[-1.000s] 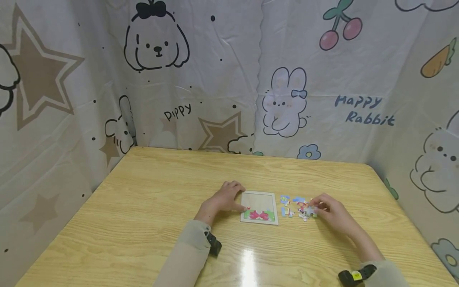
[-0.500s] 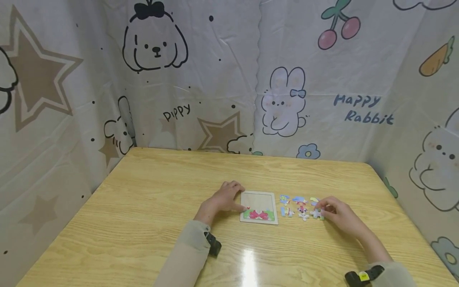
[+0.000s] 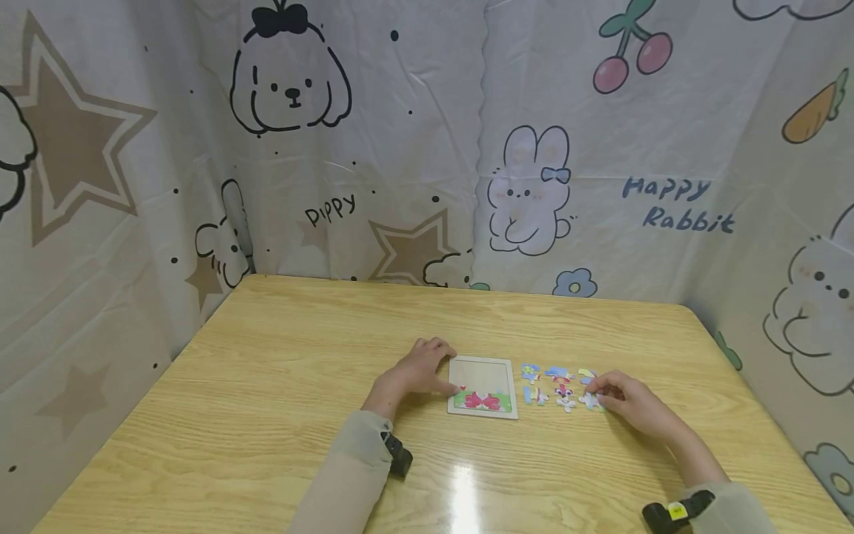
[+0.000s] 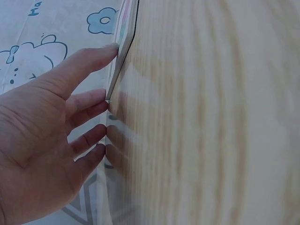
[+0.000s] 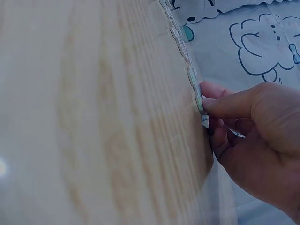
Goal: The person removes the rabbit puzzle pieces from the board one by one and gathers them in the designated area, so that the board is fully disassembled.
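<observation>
A square wooden puzzle tray (image 3: 482, 371) lies on the table, its lower strip filled with green and pink pieces (image 3: 482, 400). My left hand (image 3: 422, 369) rests at its left side, thumb on the rim and fingertips by the far left corner. In the left wrist view, the left fingers (image 4: 89, 140) are fairly straight, tips down on the table. Right of the tray lie loose jigsaw pieces in two rows. My right hand (image 3: 627, 399) pinches the near-row right-end jigsaw piece (image 3: 590, 401) between thumb and fingers, low at the table; the fingers partly cover it.
Other loose pieces include a near-row middle piece with a face (image 3: 564, 398), a near-row left piece (image 3: 534, 395), and far-row pieces in blue (image 3: 557, 373) and yellow-blue (image 3: 587, 375). A printed curtain (image 3: 414, 148) encloses the wooden table (image 3: 320, 334) behind and at both sides.
My right hand has shifted a little right and toward me with its piece, uncovering the face piece and the far-row right piece. The left hand and tray have stayed put.
</observation>
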Demonstrator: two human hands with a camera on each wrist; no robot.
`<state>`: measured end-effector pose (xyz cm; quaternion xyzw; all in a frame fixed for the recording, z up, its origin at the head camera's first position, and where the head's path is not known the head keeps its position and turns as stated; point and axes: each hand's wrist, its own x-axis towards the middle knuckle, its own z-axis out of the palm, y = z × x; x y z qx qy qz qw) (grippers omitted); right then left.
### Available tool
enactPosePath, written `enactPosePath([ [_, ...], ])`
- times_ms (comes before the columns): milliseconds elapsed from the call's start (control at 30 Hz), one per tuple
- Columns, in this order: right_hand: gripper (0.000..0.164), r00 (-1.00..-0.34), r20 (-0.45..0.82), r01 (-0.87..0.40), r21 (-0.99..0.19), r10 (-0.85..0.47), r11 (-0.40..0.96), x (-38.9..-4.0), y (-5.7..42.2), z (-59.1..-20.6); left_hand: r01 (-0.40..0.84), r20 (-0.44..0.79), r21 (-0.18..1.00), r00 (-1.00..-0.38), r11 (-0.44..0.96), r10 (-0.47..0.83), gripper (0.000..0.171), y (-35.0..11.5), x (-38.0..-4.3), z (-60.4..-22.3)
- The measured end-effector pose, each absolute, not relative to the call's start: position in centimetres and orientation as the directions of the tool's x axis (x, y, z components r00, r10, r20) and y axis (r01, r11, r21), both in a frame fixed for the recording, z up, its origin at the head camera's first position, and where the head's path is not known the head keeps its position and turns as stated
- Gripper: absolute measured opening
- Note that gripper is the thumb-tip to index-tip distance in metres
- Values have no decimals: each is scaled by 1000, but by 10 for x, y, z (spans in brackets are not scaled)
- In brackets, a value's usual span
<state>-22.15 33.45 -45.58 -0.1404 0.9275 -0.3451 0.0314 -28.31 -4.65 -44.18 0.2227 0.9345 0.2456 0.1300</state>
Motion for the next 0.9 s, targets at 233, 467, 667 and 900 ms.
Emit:
enactPosePath([
  [233,17,-956,53,-251,-651,-287,716,-221,336,-457,384,-138,504,-848,774,511,71,-48,-284,-441],
  [467,14,-956,49,-250,-657,-291,711,-221,337,-458,398,-196,528,-802,750,564,84,-56,-287,-439],
  [667,17,-957,48,-246,-654,-285,715,-222,337,-458,415,-213,527,-780,742,588,94,-59,-286,-438],
  [900,14,-964,112,-257,-618,-241,743,-222,331,-453,413,-201,532,-787,739,584,93,-58,-285,-437],
])
